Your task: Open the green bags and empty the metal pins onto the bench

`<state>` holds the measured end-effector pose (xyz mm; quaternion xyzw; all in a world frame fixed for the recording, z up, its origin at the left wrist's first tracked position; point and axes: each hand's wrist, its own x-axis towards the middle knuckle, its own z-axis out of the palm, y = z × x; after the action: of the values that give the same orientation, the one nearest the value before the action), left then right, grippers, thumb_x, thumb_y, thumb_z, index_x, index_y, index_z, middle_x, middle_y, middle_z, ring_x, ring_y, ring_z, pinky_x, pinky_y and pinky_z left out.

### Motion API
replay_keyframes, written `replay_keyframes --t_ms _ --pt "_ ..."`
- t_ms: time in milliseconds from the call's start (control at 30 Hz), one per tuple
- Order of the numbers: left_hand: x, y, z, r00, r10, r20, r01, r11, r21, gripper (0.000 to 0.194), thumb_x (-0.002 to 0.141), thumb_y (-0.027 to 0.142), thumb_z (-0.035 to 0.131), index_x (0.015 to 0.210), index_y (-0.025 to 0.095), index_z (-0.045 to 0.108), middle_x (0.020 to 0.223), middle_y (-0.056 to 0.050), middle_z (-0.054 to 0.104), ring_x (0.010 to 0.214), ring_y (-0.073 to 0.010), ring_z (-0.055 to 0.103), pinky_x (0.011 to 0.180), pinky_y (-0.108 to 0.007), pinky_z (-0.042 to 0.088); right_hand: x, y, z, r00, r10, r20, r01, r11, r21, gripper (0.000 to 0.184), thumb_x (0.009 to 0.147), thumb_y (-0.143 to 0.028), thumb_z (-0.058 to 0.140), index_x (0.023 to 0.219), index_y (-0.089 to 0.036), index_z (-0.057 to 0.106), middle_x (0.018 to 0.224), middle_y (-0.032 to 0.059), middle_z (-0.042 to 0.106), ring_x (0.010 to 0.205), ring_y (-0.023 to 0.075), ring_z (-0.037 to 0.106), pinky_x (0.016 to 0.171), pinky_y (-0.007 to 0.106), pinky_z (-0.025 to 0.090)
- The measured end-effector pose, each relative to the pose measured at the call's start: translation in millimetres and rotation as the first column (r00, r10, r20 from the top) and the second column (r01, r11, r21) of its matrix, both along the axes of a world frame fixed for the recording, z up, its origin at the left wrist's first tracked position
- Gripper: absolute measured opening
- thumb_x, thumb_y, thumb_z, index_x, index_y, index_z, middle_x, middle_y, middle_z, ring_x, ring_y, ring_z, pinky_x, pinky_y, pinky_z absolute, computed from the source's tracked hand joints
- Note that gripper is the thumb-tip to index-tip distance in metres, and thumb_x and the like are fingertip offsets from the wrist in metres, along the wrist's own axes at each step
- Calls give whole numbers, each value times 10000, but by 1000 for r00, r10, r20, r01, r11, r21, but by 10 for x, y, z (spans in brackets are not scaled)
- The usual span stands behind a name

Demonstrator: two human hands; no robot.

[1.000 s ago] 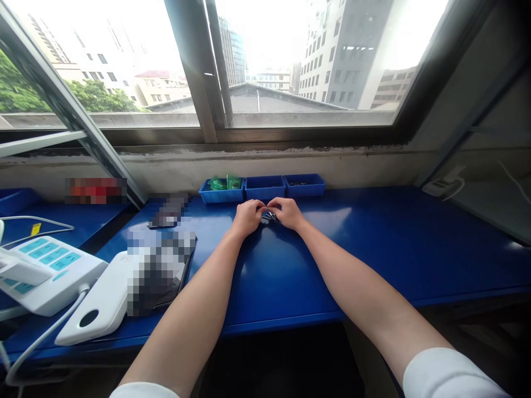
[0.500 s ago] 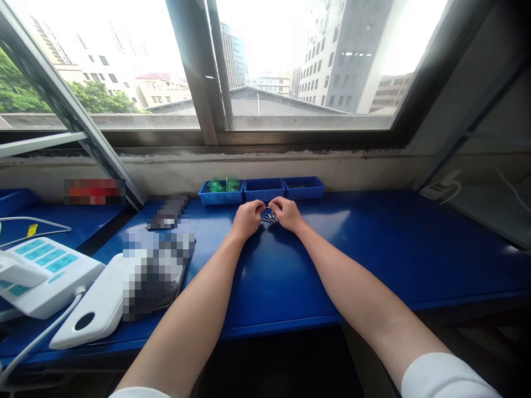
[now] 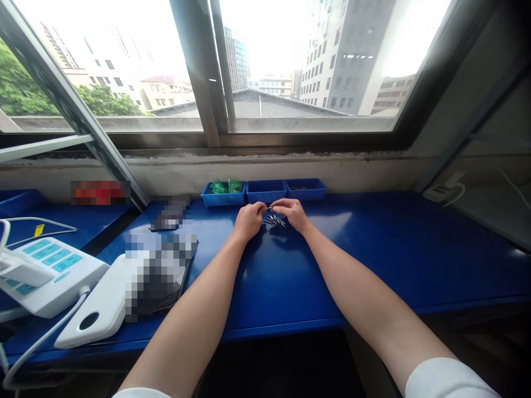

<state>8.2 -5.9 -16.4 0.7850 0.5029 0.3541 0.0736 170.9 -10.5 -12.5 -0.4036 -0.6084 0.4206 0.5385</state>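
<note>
My left hand [image 3: 249, 220] is closed in a pinch above the blue table [image 3: 282, 287]. Opposite it, my right hand [image 3: 293, 213] also pinches, its fingertips close to those of the left. Between the fingertips shows a small metal piece [image 3: 269, 208], too tiny to tell its exact kind; both hands appear to grip it. Just below and between the hands lies a loose pile of short, slim metal pieces [image 3: 275, 221], like screws or pins. Part of that pile is hidden by the left hand.
Behind the hands stand a blue bin with green bags [image 3: 224, 198], a middle blue bin [image 3: 265, 197] and a right blue bin [image 3: 307, 193] with small parts. At left lie a white power strip [image 3: 78, 276], a white slab-like object [image 3: 93, 309] and blurred items.
My right hand has shifted slightly right, its fingers less curled, and more of the metal pile shows. My left hand keeps its pinch. The view has moved a little.
</note>
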Motion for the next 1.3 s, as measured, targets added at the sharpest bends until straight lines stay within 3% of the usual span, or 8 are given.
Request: replay_keyframes --t_ms 233,367,533,667,800,900,1167,1300 --pt "24 -16 13 994 109 -6 -108 986 126 313 858 313 477 1135 199 570 1130 -70 629 1074 -228 532 917 -351 384 51 60 -22 996 -66 -65 70 995 71 170 635 -273 627 763 -188 700 758 31 707 794 204 654 777 328 491" --pt "16 2 -9 988 150 -45 -148 987 60 319 866 276 443 1154 201 559 1183 -79 603 1125 -239 504 934 -375 374 120 99 -58 967 -252 42 241 955 171 253 654 -234 588 879 -198 699 870 35 708 892 204 622 861 347 465" --pt "17 7 -57 990 85 -110 -91 994 -51 390 877 375 417 1203 205 544 1245 -85 570 1191 -257 461 980 -414 346 168 103 -64 820 -502 276 410 851 329 398 678 -227 543 1056 -210 665 991 29 686 1037 215 508 940 353 404" --pt "23 -23 -81 979 0 -203 -24 993 -117 532 873 513 364 1299 212 472 1375 -80 454 1288 -259 360 1038 -419 286 199 143 -75 623 -598 504 485 801 351 554 690 -283 538 1240 -220 553 1098 51 645 1055 269 427 931 441 358" --pt "22 -43 -93 942 -103 -318 40 979 -198 656 844 618 317 1358 221 406 1456 -73 331 1345 -273 263 1065 -445 235 252 181 -89 467 -598 651 491 788 371 665 713 -315 514 1361 -222 397 1324 48 504 1056 289 358 885 457 341" --pt "19 -39 -105 916 -139 -375 55 972 -227 644 840 619 319 1336 227 439 1441 -77 357 1340 -281 274 1057 -456 239 307 208 -95 408 -575 710 495 792 357 704 724 -332 498 1397 -220 324 1420 26 392 1045 293 333 863 451 338" --pt "6 6 -126 944 -134 -300 79 979 -188 563 842 531 402 1302 217 479 1365 -86 467 1276 -267 385 1039 -414 291 412 269 -101 374 -485 790 507 821 264 779 695 -358 520 1419 -217 268 1489 -9 261 1082 306 310 886 465 332" --pt "-27 53 -100 988 -25 -155 7 993 -116 452 847 350 436 1256 176 517 1268 -94 553 1176 -244 489 1000 -357 357 418 266 -93 382 -467 798 501 830 246 752 712 -356 502 1416 -211 280 1496 -16 240 1107 314 299 905 470 330"
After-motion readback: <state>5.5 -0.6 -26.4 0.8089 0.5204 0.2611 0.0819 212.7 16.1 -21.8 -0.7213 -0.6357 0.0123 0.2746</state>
